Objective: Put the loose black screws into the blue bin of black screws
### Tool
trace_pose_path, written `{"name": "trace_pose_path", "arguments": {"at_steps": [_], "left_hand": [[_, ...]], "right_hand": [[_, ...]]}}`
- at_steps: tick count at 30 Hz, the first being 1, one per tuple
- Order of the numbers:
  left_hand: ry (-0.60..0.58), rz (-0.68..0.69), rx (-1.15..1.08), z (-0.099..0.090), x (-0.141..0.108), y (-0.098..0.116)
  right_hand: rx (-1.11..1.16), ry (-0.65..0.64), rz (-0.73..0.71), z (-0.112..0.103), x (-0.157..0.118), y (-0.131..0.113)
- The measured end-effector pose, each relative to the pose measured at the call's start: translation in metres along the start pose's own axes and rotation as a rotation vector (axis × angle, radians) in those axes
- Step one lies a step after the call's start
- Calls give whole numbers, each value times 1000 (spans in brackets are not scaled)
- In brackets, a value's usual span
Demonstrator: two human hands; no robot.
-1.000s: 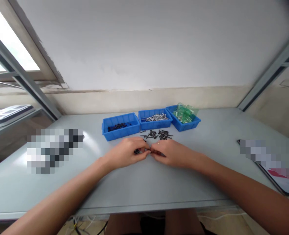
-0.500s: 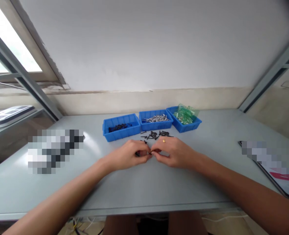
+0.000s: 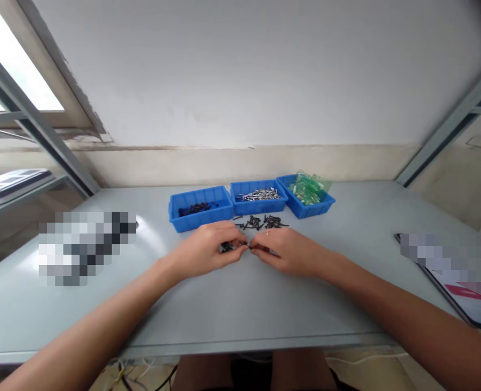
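My left hand is pinched closed at the centre of the grey table, with black screws showing inside its fingers. Fingertip to fingertip with it, my right hand pinches a small dark piece, seemingly a screw, between thumb and forefinger; most of it is hidden. Just beyond the hands lies a loose pile of black screws. Behind stand three blue bins: the left bin holds black screws, the middle bin silver screws or nails, the right bin green plastic packets.
A blurred-out object lies on the table at the left, and a tablet-like device at the right. Metal frame posts rise at both sides, before a white wall. Cables hang below the front edge.
The whole view has shifted slightly. My hands remain together at the centre, and the fingers of my left hand have shifted a little, showing more of the black screws inside.
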State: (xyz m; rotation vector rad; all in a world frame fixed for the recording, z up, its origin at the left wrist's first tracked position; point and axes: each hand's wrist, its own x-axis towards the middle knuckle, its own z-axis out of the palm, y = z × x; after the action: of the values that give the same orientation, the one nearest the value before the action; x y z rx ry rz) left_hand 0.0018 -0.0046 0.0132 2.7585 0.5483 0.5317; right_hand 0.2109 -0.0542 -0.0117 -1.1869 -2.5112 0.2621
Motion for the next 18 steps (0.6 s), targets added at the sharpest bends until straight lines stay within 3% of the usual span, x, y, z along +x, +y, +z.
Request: {"name": "trace_pose_path", "arguments": {"at_steps": [2,4,7,10,13,18], "left_hand": [[21,5,6,-2,0,-2],[130,-37,56,-7,-1,-9],[379,-239,261,-22,-2,-28],[476,-376,472,-31,-4,-45],[390,-335,476,-27,-4,-47],[173,-116,267,-7,1,-25]], "right_hand": [[6,16,-2,-2,1,3],[-2,70,59,-7,2,11],[-89,133,269,-16,2,28],[-241,79,436,-18,-1,43],[-345,14,502,-10,-5,51],[-369,26,438,-1,-7,55]]}}
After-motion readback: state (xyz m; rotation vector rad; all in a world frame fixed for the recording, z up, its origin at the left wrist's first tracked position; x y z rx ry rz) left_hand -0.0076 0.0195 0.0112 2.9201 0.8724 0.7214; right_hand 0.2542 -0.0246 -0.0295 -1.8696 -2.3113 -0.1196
